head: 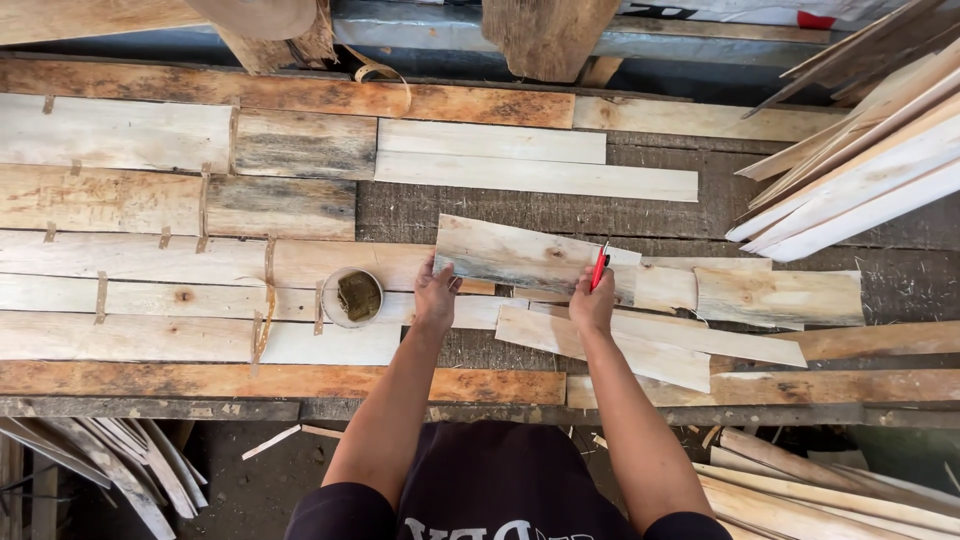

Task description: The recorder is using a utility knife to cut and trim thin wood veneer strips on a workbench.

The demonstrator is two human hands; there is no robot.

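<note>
My left hand (434, 297) pinches the short grey-stained wooden plank (525, 257); right hand (592, 303) grips it plus a red pencil (599, 267). Loose offcuts beneath could shift it.

A long wooden workbench (250, 382) fills the middle of the frame, its left half covered with pale planks (110, 200) laid edge to edge, its right half showing dark, rough board (700, 215). A stack of light slats (860, 170) leans in from the upper right, and more offcuts (820, 490) lie on the dark dirt floor (250, 480) at lower right and lower left. Daylight falls evenly, and heavy timber posts (545, 35) stand along the top edge.
</note>
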